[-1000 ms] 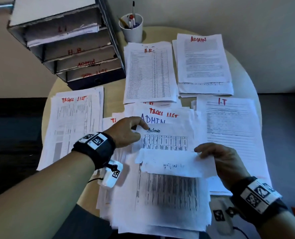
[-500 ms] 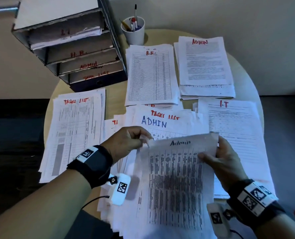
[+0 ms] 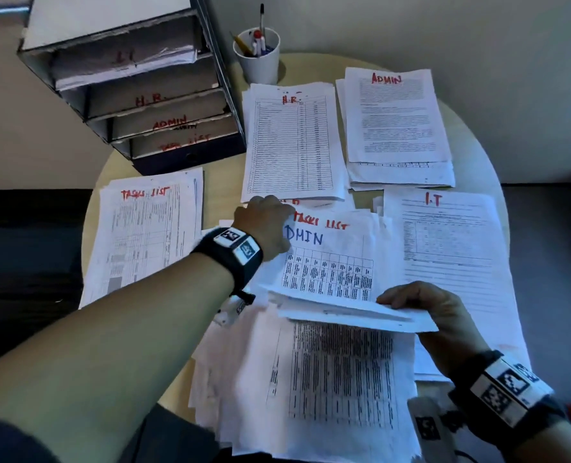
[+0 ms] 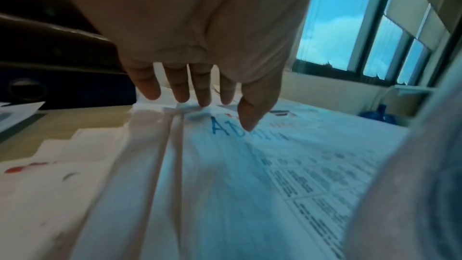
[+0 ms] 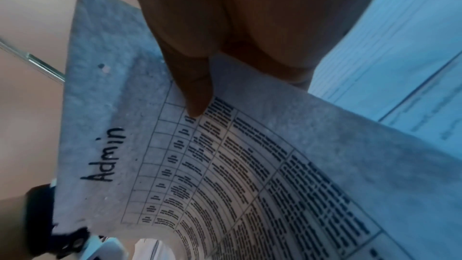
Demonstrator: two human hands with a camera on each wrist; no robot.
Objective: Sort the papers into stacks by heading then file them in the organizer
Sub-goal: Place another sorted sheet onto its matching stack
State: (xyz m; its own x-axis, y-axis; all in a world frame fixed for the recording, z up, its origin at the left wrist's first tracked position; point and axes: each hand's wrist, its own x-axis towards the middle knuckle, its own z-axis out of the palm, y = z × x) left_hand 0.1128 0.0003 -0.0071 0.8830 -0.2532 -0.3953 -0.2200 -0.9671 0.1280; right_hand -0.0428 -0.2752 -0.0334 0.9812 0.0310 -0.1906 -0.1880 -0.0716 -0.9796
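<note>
right hand (image 3: pixel 437 315) under admin sheet (image 3: pixel 351 310)

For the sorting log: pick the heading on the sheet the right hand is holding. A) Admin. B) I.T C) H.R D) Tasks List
A: the right wrist view shows the right hand pinching a table sheet with "Admin" handwritten in black at its top.
</note>
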